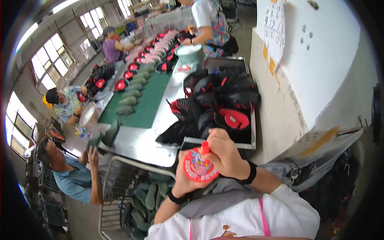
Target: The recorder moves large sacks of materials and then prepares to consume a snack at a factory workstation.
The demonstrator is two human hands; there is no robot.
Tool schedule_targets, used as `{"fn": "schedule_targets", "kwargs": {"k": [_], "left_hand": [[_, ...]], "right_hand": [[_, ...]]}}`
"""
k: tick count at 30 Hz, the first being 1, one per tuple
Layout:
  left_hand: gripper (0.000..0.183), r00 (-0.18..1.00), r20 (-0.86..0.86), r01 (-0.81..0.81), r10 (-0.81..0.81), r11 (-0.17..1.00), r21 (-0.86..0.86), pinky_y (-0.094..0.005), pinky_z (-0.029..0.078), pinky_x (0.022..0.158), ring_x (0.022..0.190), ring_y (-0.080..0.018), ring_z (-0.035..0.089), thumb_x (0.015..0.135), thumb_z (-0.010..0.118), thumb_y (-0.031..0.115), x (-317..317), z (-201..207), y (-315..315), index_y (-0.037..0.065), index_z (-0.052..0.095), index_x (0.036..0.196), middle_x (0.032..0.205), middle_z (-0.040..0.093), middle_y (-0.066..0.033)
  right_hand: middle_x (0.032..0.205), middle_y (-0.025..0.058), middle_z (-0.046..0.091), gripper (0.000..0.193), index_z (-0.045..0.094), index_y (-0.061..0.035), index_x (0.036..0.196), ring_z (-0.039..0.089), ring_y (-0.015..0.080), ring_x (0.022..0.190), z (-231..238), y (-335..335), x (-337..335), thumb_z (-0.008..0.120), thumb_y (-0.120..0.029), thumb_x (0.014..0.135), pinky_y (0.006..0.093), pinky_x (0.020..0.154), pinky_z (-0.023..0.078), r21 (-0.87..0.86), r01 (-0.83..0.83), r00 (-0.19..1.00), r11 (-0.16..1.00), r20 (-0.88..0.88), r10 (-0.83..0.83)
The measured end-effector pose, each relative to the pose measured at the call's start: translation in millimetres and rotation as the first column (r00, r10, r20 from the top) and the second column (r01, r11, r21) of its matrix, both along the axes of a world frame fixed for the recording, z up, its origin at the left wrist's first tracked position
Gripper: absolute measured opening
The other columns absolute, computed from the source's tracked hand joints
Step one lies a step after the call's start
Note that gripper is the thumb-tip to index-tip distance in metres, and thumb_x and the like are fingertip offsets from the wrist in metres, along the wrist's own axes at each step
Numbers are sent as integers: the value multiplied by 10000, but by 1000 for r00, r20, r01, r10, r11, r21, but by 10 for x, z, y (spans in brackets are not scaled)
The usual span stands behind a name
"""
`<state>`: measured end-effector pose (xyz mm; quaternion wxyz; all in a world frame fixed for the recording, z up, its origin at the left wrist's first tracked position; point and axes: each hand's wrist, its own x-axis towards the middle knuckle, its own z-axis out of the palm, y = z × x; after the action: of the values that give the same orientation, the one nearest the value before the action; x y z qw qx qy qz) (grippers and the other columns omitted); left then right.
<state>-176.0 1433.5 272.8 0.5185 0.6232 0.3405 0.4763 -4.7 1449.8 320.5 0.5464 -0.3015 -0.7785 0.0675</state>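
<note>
Left hand (182,182) clasps red-topped container (200,166), right hand (226,157) its red tip (205,147); tray (225,62) holds black uppers (206,98)

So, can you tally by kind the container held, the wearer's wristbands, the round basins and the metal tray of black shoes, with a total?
Red-topped container: 1
Black wristbands: 2
Round basins: 2
Metal tray: 1
Total: 6
</note>
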Motion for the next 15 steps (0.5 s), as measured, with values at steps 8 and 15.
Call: {"fn": "schedule_targets", "kwargs": {"k": [8, 15], "left_hand": [[887, 971, -238, 72, -17, 972, 225, -300, 468, 916, 1019, -161, 576, 539, 901, 141, -171, -5, 142, 11, 392, 1253, 1147, 547, -79], [863, 984, -148, 139, -95, 936, 323, -363, 398, 897, 1017, -252, 474, 441, 903, 331, -331, 119, 62, 45, 545, 1173, 1127, 563, -87]], "right_hand": [[783, 100, 519, 249, 578, -43, 857, 492, 310, 773, 37, 22, 39, 627, -287, 867, 456, 877, 417, -166, -191, 978, 967, -112, 174], [827, 65, 554, 162, 631, -71, 898, 512, 267, 819, 292, -182, -42, 685, -196, 811, 487, 960, 367, -145, -265, 958, 953, 71, 277]]}}
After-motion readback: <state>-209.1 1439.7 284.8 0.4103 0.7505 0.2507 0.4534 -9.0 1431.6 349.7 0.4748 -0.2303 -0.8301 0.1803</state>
